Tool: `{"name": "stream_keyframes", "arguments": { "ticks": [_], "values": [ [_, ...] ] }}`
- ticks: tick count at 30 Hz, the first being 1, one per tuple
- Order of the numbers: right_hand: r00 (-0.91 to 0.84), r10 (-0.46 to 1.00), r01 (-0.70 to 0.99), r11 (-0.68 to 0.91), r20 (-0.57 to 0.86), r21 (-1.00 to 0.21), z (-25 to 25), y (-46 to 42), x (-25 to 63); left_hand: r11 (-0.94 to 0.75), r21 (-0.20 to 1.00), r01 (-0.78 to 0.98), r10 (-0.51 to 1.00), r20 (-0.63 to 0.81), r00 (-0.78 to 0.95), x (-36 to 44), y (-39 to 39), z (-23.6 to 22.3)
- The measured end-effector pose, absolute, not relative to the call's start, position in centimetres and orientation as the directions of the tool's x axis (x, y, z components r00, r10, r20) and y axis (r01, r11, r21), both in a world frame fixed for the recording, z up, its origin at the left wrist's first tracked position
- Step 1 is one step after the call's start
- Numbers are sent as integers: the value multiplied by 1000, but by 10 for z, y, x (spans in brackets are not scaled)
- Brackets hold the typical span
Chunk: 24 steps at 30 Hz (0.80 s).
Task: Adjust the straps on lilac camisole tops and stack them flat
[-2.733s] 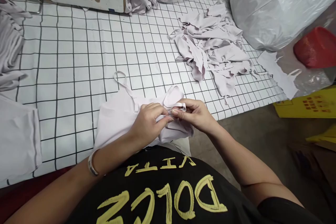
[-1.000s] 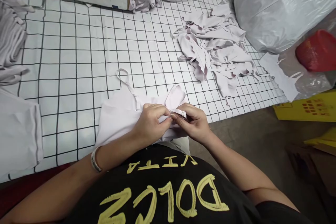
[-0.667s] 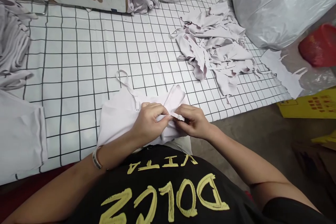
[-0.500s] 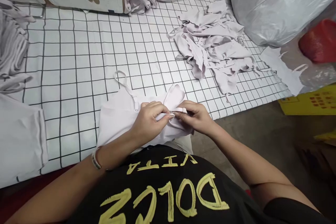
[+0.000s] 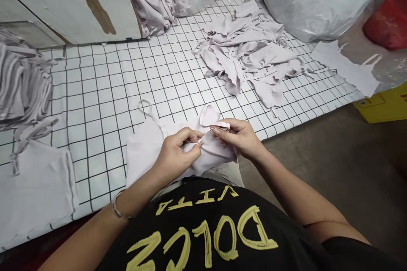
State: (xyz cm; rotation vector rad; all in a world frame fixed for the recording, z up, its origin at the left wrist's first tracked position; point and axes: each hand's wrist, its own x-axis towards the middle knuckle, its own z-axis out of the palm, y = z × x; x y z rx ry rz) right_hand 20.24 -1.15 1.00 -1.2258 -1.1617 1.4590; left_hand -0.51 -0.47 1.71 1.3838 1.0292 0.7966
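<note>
So the pale strappy top (image 5: 144,146) is right under the grip, spread along the near edge of the table, long side running left to right across the person's front as far as I can make out. Both hands are over its right half, so most of the flat part sits off to the left of the grip, and the left hand (image 5: 190,142) is the closer one to it. That hand has thumb and finger almost together on a bit of the fabric edge. The right hand (image 5: 221,129), just beside it, pinches the right strap (image 5: 219,125) close to where it meets the edge; can't tell exactly what's between those fingertips. The left strap (image 5: 146,108) loops up loose, beyond the left hand and a bit left. Past the right hand, away from the body, there's a messy heap of pale garments (image 5: 257,55), and well left of the grip lies a flat pale stack (image 5: 44,186).
</note>
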Motion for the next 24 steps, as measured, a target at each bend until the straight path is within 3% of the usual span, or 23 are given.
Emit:
{"name": "stream_keyframes", "arguments": {
  "ticks": [2,7,11,15,17,20,24],
  "values": [
    [-147,974,-113,-190,-172,-975,7,-11,201,209,977,50,876,-209,435,-8,-1,26],
    [-216,973,-248,-129,-75,-960,6,-4,192,387,910,-149,844,-285,454,-13,10,48],
    [-159,970,-271,139,187,-953,13,7,178,581,788,-205,756,-428,496,-13,15,61],
    [-101,914,-141,379,394,-915,19,14,168,731,635,-250,642,-517,566,-12,19,65],
    [-127,891,-92,427,436,-900,18,15,169,733,623,-272,651,-530,544,-11,21,65],
    [-199,882,4,436,426,-900,20,15,178,626,734,-264,759,-496,422,-12,20,67],
    [-70,882,156,471,466,-868,41,15,192,317,948,-7,914,-304,268,-15,17,77]
  ]
}}
